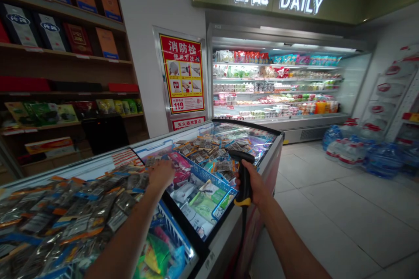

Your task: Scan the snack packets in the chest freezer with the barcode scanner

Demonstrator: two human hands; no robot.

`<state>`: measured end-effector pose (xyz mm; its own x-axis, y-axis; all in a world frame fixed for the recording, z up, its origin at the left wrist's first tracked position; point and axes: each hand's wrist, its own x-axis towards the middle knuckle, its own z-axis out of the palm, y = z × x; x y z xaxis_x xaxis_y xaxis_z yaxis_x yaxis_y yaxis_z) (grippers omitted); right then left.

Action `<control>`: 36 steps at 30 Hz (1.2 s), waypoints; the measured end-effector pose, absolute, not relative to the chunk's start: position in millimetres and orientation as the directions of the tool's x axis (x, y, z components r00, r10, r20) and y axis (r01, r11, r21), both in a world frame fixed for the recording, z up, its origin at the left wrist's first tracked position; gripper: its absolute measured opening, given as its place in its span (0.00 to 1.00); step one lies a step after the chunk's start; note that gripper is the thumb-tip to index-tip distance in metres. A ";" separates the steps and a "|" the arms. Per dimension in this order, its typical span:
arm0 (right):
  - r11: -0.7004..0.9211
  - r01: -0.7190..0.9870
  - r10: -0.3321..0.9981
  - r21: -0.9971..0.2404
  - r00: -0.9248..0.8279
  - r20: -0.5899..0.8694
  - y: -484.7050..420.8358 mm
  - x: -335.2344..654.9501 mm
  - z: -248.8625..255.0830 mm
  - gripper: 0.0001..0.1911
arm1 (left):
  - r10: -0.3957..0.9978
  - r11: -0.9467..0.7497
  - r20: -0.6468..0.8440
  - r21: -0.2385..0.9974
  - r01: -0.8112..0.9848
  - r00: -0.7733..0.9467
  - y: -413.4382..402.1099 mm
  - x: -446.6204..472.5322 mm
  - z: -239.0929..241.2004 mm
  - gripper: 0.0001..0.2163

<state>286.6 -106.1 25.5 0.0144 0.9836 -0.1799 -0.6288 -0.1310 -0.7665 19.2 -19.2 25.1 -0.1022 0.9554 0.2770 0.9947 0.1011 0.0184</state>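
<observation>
Running from the lower left of the frame up to its centre, the chest freezer (pixel 225 237) is the biggest thing within reach: a long white cabinet with a black rim and sliding glass tops that throw back the ceiling light. Heaped over its near end, in the lower left, lie dark foil packets (pixel 81 209) with orange edges, crinkled and shiny. Just past them, at centre, a blue wire basket (pixel 212 176) holds softer pouches in pink, white and green.

The left hand (pixel 161 173) lies palm down where the heap meets that basket, beside a pink packet (pixel 178 161). Its fingers are hidden behind the knuckles, so whether it grips anything cannot be told. The right hand (pixel 253 187), right of centre over the freezer's front rim, is closed around the grip of a black barcode scanner (pixel 244 174) with a yellow base, its head pointing away over the goods.

Scanning such film well, I judge, calls for pressing one packet flat so its code lies smooth, tilting it off the glare, and holding the scanner head square to it and steady.
</observation>
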 end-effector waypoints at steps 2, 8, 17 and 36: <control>-0.126 -0.625 0.982 -0.770 0.033 -0.187 -106.1 291.6 23.6 0.13 | 0.960 0.008 0.278 0.089 0.996 -0.032 -13.3 50.5 17.7 0.16; -0.089 -0.608 0.980 -0.789 0.089 -0.179 -106.7 307.5 21.3 0.13 | 0.933 -0.317 0.272 0.317 0.894 0.234 7.2 139.3 -2.9 0.19; -0.110 -0.604 0.977 -0.789 0.081 -0.198 -107.4 307.8 23.0 0.12 | 0.918 -0.389 0.038 0.280 0.878 0.394 33.3 168.1 -2.8 0.21; -0.269 -0.567 0.963 -0.779 -0.166 -0.211 -120.2 241.3 40.3 0.14 | 0.917 -0.061 0.241 0.871 0.487 -0.316 23.3 86.5 -20.8 0.13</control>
<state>241.3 -120.2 40.3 -0.1663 0.9632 -0.2111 -0.5671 -0.2686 -0.7786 86.5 23.3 -20.8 -0.3165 0.9175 0.2411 0.4871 -0.0609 0.8712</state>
